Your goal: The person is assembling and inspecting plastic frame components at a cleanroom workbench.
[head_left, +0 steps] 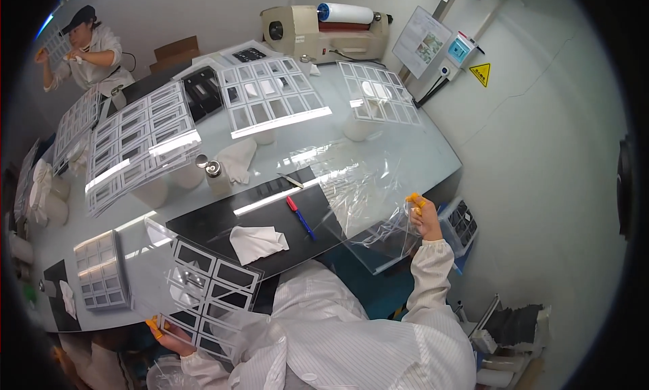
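My left hand (177, 338), wearing orange finger cots, grips the lower left edge of a clear sheet printed with white rectangular frames (215, 282). This sheet is tilted over the near table edge, in front of my body. Out to the right, my right hand (424, 220), also in orange finger cots, has its fingers closed on thin clear plastic film (389, 236). Crumpled film spreads from there across the table's right part. Between my hands lie a black mat (270, 211), a white cloth (258, 245), a red-and-blue marker (301, 217) and a cutter knife (291, 180).
Framed sheets (274, 96) rest on white supports at the back. Pump bottles (216, 177) stand mid-table, and a stack of framed sheets (101, 272) lies left. A roller machine (324, 35) sits at the far edge. A co-worker (91, 52) works far left. A wall (534, 153) bounds the right.
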Tool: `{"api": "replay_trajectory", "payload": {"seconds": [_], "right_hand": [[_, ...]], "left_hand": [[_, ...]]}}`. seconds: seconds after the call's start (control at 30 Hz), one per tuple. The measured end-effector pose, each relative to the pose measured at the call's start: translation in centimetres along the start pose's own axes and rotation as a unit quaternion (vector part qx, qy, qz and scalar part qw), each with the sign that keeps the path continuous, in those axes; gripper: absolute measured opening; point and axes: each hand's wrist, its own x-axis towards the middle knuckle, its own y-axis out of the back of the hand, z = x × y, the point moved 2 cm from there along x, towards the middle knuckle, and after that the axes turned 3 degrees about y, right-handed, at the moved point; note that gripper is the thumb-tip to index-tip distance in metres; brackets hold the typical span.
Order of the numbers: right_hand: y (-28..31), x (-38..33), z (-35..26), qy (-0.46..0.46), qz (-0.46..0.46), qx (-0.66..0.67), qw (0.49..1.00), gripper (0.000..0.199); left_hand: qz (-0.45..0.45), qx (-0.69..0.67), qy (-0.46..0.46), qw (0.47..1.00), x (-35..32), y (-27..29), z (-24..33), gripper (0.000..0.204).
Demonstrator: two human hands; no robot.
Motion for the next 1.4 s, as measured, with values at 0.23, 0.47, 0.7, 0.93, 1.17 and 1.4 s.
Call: {"api": "replay_trajectory", "payload": {"seconds": [0.23,0.47,0.7,0.93,1.17,1.4], "right_hand": [[6.3,1.8,4.0,0.013,0.170,-0.270,0.948,0.024],[-0.7,-3.6,0.9,0.371,0.269,-0.687,0.564,0.032],[-13.6,-7.9,5.2,0.176,-0.102,-0.292,0.935,0.022],[-23.2,-10.9,9.1,0.057,-0.273,-0.119,0.953,0.035],[-23.3,-12.2,7.8,0.078,-0.209,-0.123,0.967,0.033],[-22.6,-12.0,7.4,0.039,-0.180,-0.080,0.980,0.029]], "left_hand": [[-0.019,0.012,0.004,1.000,-0.7,-1.0,-2.7,0.028],[-0.038,0.029,0.053,0.997,-5.5,-3.9,-1.2,0.025],[-0.112,0.052,0.117,0.985,-9.4,-9.2,-2.4,0.025],[-0.134,0.099,0.099,0.981,-12.8,-10.7,-1.8,0.025],[-0.124,0.316,0.014,0.940,-14.3,-11.6,0.1,0.028],[-0.174,0.362,0.031,0.915,-13.9,-14.1,1.5,0.041]]}}
